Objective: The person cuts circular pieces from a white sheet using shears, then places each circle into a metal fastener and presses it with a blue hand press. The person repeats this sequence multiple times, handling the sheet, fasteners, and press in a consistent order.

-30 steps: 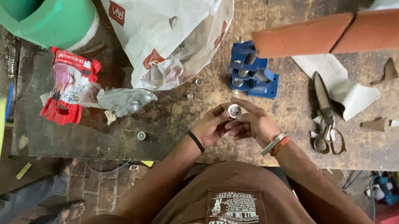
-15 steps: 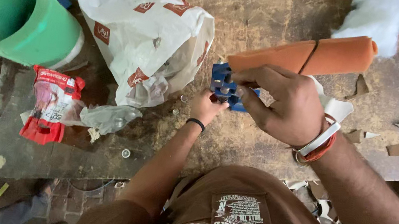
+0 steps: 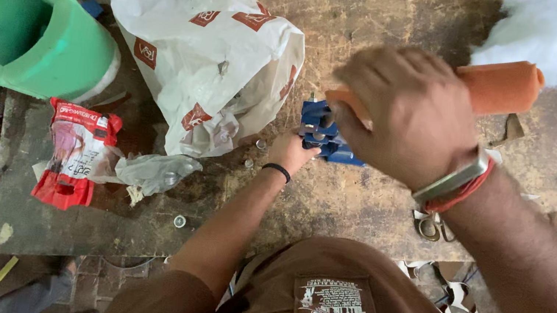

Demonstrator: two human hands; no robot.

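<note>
Blue press tool (image 3: pixel 326 136) sits on the workbench (image 3: pixel 374 209) just beyond my left hand (image 3: pixel 292 153), whose fingers touch its near edge; my right hand (image 3: pixel 408 114) hovers above it, loosely curled, empty as far as I can tell

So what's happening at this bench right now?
A person in a brown shirt is working at a worn bench. The left hand rests against a small blue tool, while the right hand is raised above it, in front of an orange roll. A white plastic bag and a green tub sit to the left.
</note>
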